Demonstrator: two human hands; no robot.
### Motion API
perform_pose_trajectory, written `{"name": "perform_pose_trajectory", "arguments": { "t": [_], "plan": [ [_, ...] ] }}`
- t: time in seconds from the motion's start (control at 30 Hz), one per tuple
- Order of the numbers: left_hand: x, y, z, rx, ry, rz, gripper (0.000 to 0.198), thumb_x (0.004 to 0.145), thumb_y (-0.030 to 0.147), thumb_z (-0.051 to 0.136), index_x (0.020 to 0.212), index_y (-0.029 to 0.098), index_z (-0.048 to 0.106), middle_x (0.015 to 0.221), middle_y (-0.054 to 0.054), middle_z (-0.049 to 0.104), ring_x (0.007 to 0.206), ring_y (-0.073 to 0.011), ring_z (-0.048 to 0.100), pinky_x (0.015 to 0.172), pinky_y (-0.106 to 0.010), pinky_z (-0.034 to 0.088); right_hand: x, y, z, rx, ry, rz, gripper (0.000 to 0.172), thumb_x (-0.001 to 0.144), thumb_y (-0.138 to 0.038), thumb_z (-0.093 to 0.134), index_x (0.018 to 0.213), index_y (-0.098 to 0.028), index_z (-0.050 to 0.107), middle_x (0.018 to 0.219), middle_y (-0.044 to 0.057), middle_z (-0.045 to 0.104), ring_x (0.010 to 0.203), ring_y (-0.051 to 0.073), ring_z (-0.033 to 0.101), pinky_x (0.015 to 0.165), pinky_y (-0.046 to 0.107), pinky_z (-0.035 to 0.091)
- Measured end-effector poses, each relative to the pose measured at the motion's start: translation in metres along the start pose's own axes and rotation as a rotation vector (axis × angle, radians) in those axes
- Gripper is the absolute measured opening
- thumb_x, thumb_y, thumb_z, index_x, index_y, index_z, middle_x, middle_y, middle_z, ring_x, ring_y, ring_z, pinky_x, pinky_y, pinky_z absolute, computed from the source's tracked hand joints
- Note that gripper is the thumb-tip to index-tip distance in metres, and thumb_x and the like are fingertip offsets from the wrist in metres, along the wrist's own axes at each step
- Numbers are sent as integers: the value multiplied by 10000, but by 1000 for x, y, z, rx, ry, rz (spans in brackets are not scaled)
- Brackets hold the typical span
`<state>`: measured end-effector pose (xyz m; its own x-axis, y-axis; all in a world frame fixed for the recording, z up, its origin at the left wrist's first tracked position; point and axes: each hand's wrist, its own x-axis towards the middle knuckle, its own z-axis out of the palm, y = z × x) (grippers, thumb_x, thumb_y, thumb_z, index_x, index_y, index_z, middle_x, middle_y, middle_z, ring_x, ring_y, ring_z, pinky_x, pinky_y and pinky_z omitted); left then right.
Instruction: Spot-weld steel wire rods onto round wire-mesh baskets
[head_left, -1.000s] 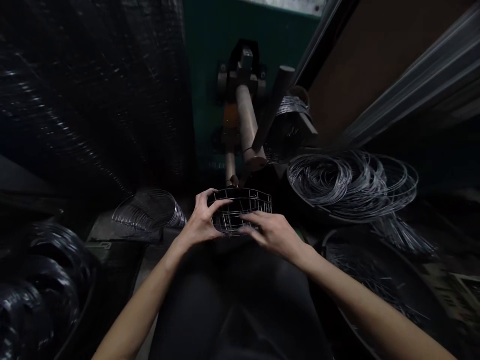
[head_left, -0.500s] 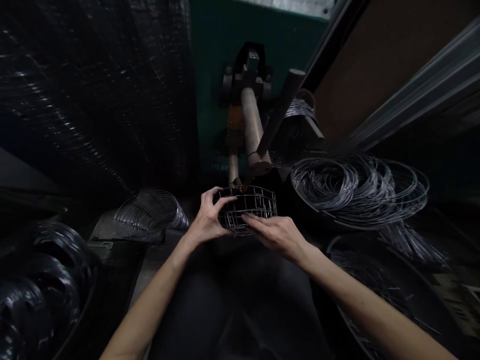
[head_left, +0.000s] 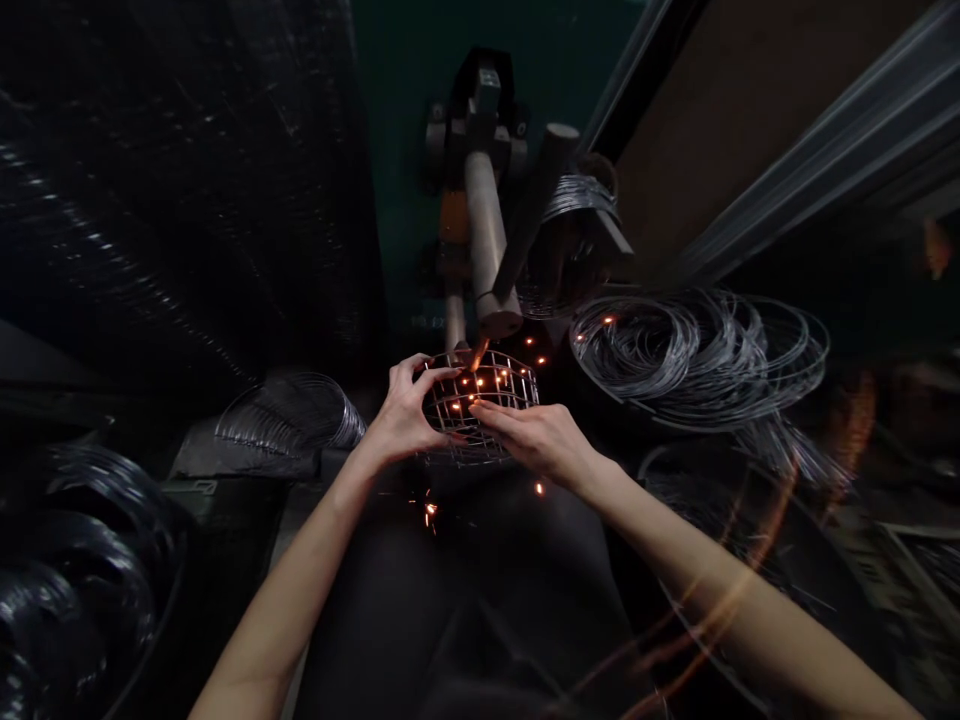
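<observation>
A round wire basket (head_left: 491, 385) sits at the tip of a spot welder (head_left: 491, 245), whose electrode meets its far rim. My left hand (head_left: 409, 410) curls around the basket's left side, thumb low and fingers over the top edge. On the near right side, my right hand (head_left: 536, 435) grips the wires, its fingers laid along the mesh; its thumb is hidden. Orange sparks glow over the basket and fall below it.
Wire rings fill a round container (head_left: 697, 360) at the right, above a dark tub (head_left: 750, 540) with wire pieces. Left of the basket lie stacked wire hoops (head_left: 289, 420). Wire coils (head_left: 90, 580) occupy the lower left. A green machine body (head_left: 405, 130) stands behind the welder.
Sparks have burst out around the basket and streak across the lower right. Both hands keep their hold on the basket. The whole view has shifted slightly.
</observation>
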<state>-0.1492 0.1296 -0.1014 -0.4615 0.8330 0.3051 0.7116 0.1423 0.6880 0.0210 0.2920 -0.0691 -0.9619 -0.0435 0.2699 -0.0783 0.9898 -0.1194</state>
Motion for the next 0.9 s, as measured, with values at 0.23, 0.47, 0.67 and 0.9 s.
{"name": "perform_pose_trajectory", "arguments": {
  "t": [0.23,0.47,0.67,0.9],
  "plan": [
    [25,-3,-6,-32,-38,-118,939,417,429,912,1255,252,528,1323,-112,345,1296,-351,331,1099,-525,345,19,11,4,18,75,58,312,895,-199,555,1182,-270,652,1063,1,726,804,146,706,568,197,481],
    [36,-16,-7,-20,1,-42,904,437,444,905,1240,257,535,1305,-102,363,1290,-334,344,1101,-516,335,20,13,15,89,286,203,164,912,-260,563,996,-228,701,978,40,694,787,126,651,627,199,459],
    [57,-22,-13,19,-8,-146,928,419,399,914,1249,262,521,1315,-87,360,1299,-319,339,1113,-488,325,40,28,20,181,378,291,72,844,-246,644,874,-217,702,857,29,589,711,127,576,594,220,422],
    [60,-26,-30,113,-9,-45,924,462,626,829,1220,200,514,1254,-83,465,1230,-311,410,1099,-486,328,25,20,3,311,442,445,134,858,-335,621,899,-226,686,852,17,612,721,134,571,649,242,438]
  ]
}}
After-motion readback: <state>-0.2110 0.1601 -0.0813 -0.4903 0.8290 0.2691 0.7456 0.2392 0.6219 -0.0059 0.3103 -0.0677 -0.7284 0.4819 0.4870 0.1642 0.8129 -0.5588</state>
